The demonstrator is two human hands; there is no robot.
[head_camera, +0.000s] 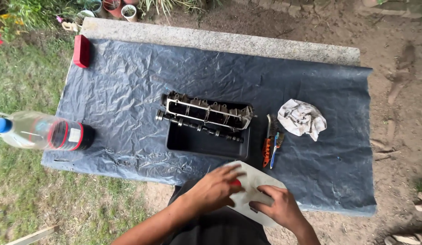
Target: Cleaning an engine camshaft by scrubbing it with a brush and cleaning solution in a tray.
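Observation:
My left hand (214,188) rests over a white flat jug or container (256,181) with a red cap (237,183), its fingers on the cap. My right hand (280,206) grips the white container from the lower right, near the table's front edge. Beyond my hands, a black tray (206,144) holds a dirty metal engine part with a camshaft (204,115). Right of the tray lie an orange-handled wire brush (266,146) and a blue-handled brush (274,149).
A crumpled white rag (301,118) lies right of the brushes. A clear plastic bottle (40,131) with a blue cap lies at the table's left edge. A red block (82,51) sits at the far left corner. Dark plastic sheeting (129,90) covers the stone table; grass and dirt surround it.

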